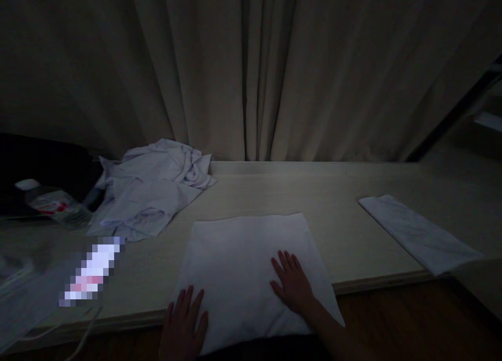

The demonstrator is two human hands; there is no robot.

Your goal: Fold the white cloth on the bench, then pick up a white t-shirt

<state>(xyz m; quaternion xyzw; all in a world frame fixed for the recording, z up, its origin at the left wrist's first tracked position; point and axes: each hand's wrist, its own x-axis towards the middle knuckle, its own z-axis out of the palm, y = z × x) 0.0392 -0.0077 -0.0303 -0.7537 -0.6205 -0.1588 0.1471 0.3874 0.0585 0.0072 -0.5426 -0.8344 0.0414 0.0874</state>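
I note the folded white cloth (251, 267) lying flat at the near edge of the table (353, 204), its front hem hanging slightly over. Left hand (183, 324) rests flat on its near-left corner, fingers spread; right hand (292, 282) lies flat on its right half, fingers loosely together. A crumpled pile of cloths (152, 188) sits toward the far-left, a narrow folded cloth (418, 233) near the right edge.

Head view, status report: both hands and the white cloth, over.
Left hand flat, open, on the folded white cloth at its near-left edge. Right hand flat, open, on its right half. Crumpled cloth pile far left, folded cloth far right, both apart.
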